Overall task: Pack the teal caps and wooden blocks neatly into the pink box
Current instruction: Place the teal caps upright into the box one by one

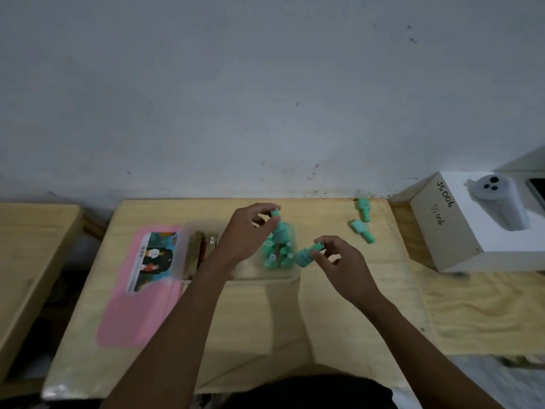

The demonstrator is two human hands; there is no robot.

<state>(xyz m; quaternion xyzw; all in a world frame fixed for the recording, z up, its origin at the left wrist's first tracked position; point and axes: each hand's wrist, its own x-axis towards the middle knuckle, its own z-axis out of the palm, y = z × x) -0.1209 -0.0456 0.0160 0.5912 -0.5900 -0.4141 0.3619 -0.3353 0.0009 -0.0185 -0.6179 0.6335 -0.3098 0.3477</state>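
My left hand (244, 231) pinches a teal cap (278, 225) by its narrow end above the right end of a clear box tray (290, 274). Several teal caps (277, 255) stand packed in that end of the tray. Wooden blocks (196, 252) lie in the tray's left part, partly hidden by my left wrist. My right hand (339, 261) holds another teal cap (308, 253) just right of the tray. Two loose teal caps (363, 208) (363, 230) lie on the table at the back right. The pink lid (141, 290) with a picture label lies flat to the left.
The work sits on a light wooden table (324, 320) against a white wall. A white cardboard box (460, 225) with handwriting and a grey device on top stands at the right. A second wooden surface (29, 246) is at the left, across a gap.
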